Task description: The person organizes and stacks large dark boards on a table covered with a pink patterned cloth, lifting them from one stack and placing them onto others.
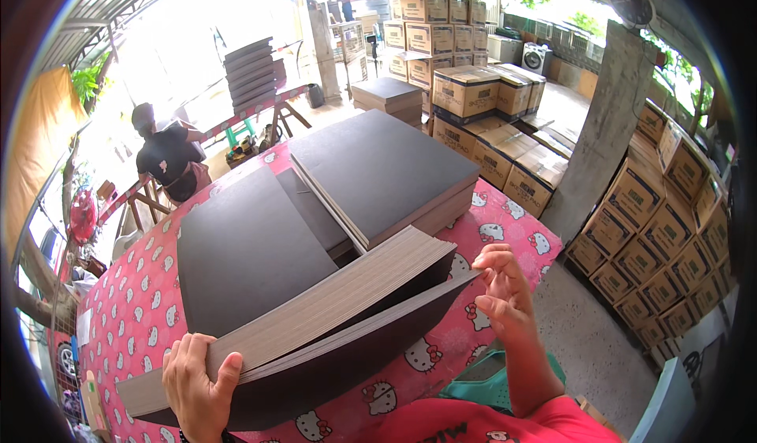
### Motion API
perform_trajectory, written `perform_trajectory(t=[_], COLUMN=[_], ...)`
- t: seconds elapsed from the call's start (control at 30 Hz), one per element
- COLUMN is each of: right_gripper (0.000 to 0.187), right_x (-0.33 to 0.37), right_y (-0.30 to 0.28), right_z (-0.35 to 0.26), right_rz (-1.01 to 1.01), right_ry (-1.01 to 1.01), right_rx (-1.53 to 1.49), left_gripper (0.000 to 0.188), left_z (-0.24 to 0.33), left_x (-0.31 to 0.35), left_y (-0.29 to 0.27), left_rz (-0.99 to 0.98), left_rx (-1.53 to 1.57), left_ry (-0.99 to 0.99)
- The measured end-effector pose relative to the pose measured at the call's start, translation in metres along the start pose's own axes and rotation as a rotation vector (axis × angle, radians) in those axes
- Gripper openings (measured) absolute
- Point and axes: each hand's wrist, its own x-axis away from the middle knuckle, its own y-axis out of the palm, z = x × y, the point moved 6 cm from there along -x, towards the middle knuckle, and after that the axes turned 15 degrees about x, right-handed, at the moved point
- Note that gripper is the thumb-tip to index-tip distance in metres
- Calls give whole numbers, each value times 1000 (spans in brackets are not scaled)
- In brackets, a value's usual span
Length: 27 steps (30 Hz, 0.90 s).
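A thick stack of large black-faced cardboard sheets (359, 281) with grey-brown edges stands tilted on its long side before me. My left hand (199, 372) grips it near its left end, the thumb over the edges. Towards the right end the stack parts, and the nearer sheets (347, 356) bow away from the rest with a dark gap between. At their right corner is my right hand (505, 289), its fingers bent, fingertips touching the corner and the thumb apart. Behind lie a flat black board (248, 246) and a taller pile of black boards (386, 167).
A pink patterned cloth (130, 317) covers the table. Brown cartons (465, 92) are stacked beyond it, with more cartons (662, 238) right of a concrete post (599, 128). A person (169, 155) stands far left near a dark pile (252, 76). A teal chair (489, 380) is beside me.
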Motion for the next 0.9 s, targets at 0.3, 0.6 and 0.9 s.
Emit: perform_trajectory(t=[0.3, 0.6, 0.9], right_gripper=[70, 73, 75], right_x=[-12, -12, -17], right_y=[15, 16, 16], right_z=[-11, -7, -6], right_rz=[-119, -50, -120], right_ry=[107, 112, 135], right_rx=[-160, -155, -111], left_gripper=[53, 59, 59], left_z=[-1, -2, -2], left_x=[-1, -1, -1], left_y=[0, 0, -1], left_rz=[11, 22, 25], left_rx=[7, 4, 14], left_ry=[-24, -20, -25])
